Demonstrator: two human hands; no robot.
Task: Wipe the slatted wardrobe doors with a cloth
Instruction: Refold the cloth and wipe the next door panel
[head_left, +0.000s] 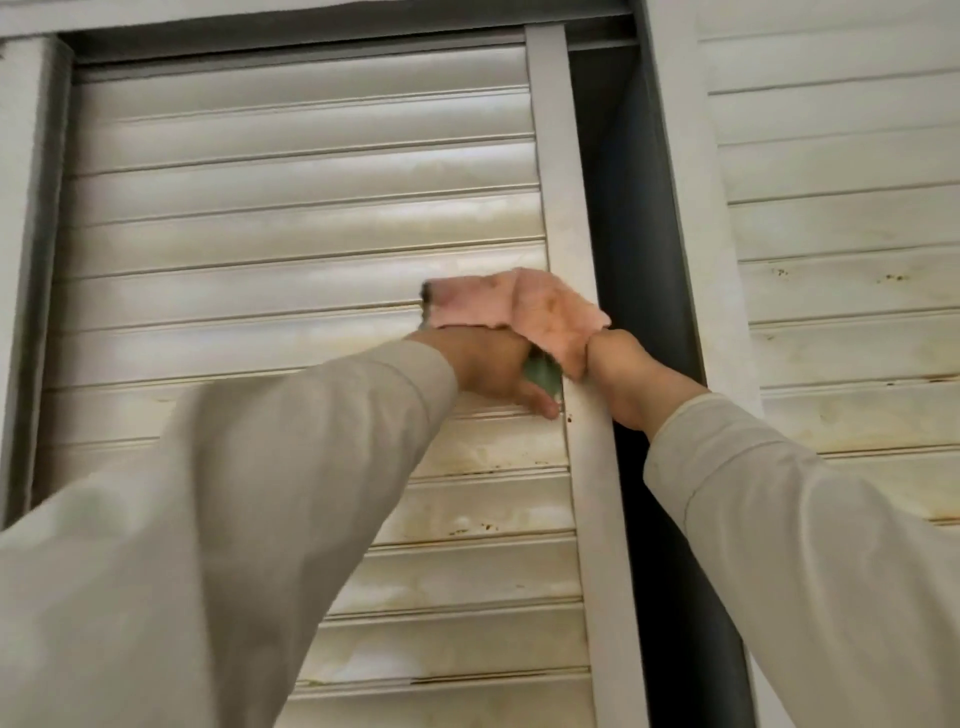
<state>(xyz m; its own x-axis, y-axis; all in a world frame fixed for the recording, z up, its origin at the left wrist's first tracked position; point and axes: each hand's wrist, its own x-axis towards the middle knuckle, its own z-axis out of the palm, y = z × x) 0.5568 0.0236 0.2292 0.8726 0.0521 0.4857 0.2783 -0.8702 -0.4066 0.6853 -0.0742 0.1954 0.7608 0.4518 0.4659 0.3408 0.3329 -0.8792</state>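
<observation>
Cloth: a pink cloth (540, 322) is pressed against the slats just right of the frame's centre, overlapping the upright edge of the left door (291, 218).
Left hand (488, 369): laid under the cloth with the thumb stretched toward the door edge; something green (543, 371) appears tucked beneath it, and whether the fingers curl round it cannot be told.
Right hand (631, 384): placed at the door's edge by the dark gap; its fingers are covered by the cloth, so the grip cannot be told.
Technique: each slat is best followed along its length, with the door steadied at its edge.
Stains: brownish marks lie lower on both doors, including the right door (841, 234).
Hidden: the green object is not identifiable; the wardrobe interior is dark.
</observation>
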